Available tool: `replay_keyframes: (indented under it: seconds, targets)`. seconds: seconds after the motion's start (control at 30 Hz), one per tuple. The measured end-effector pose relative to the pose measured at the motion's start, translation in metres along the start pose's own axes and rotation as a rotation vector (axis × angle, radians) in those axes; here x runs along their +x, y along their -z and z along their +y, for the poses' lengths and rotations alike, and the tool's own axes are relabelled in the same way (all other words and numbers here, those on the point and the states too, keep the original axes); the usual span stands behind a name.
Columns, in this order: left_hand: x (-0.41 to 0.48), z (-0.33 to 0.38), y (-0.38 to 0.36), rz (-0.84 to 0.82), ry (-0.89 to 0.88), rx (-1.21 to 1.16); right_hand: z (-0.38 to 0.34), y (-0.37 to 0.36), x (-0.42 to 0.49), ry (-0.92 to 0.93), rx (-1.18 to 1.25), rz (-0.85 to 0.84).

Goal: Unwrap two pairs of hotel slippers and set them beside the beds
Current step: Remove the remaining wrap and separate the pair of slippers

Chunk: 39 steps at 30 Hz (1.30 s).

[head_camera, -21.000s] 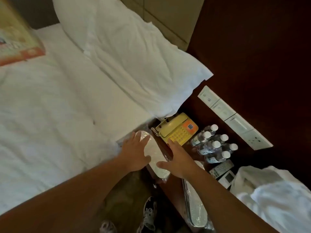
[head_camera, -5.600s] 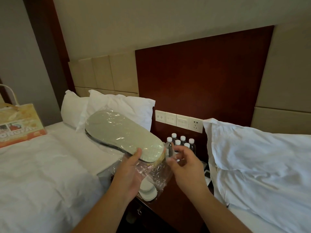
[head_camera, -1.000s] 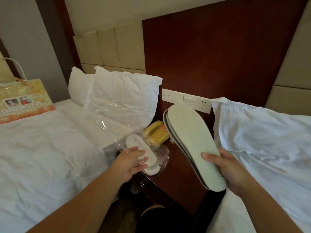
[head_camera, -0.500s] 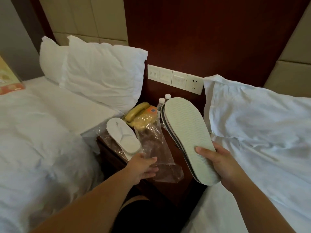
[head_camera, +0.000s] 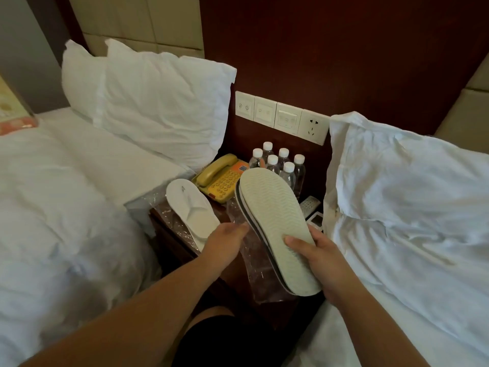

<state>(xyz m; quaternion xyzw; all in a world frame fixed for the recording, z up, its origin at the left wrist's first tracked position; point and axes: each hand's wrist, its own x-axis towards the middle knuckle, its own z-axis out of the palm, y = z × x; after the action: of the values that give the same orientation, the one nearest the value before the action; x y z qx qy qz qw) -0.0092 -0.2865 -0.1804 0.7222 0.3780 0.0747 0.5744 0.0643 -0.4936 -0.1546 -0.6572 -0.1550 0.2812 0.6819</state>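
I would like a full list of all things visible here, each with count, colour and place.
wooden nightstand: one, dark brown, between beds
yellow telephone: one, on nightstand
clear water bottles: six, white caps, behind telephone
wrapped white slippers: one pack, on nightstand
unwrapped slipper pair: pale soles, in right hand
empty clear wrapper: one, under that pair
white pillows: left bed
wall switch panel: white, on headboard
left hand: on wrapper
right hand: gripping pair

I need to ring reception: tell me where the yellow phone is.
The yellow phone sits on the nightstand between the beds, just left of the water bottles and behind the wrapped slippers.
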Motion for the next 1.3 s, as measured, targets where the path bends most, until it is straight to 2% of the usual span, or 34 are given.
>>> replay_keyframes:
  seconds: [0.1, 0.17, 0.33, 0.47, 0.6, 0.73, 0.87, 0.93, 1.17, 1.3]
  targets:
    - [-0.013, 0.017, 0.009, -0.188, 0.012, -0.224, -0.004, -0.019, 0.001, 0.013, 0.071, -0.014]
    - [-0.027, 0.024, 0.012, -0.248, -0.012, -0.336, -0.009, -0.033, -0.002, 0.058, 0.051, 0.0]
    - [-0.058, 0.03, 0.027, -0.205, -0.143, -0.502, -0.025, -0.062, -0.019, 0.184, -0.137, -0.071]
    - [-0.079, 0.032, 0.048, -0.19, -0.263, -0.428, -0.036, -0.081, -0.035, 0.105, -0.532, -0.06]
    - [-0.099, 0.029, 0.064, -0.199, -0.375, -0.383, -0.051, -0.096, -0.048, 0.098, -0.638, -0.136]
    - [-0.105, 0.024, 0.085, -0.098, -0.383, -0.372, -0.065, -0.107, -0.06, 0.095, -0.321, -0.172]
    - [-0.105, 0.02, 0.111, 0.017, -0.353, -0.426, -0.073, -0.119, -0.065, 0.189, -0.204, 0.158]
    - [-0.107, 0.019, 0.121, 0.052, -0.346, -0.442, -0.073, -0.121, -0.064, 0.183, -0.16, 0.205]
    - [-0.124, 0.024, 0.138, 0.023, -0.333, -0.546, -0.071, -0.144, -0.074, 0.185, -0.072, 0.193]
    - [-0.137, 0.032, 0.137, 0.068, -0.324, -0.551, -0.069, -0.167, -0.089, 0.175, 0.09, -0.028]
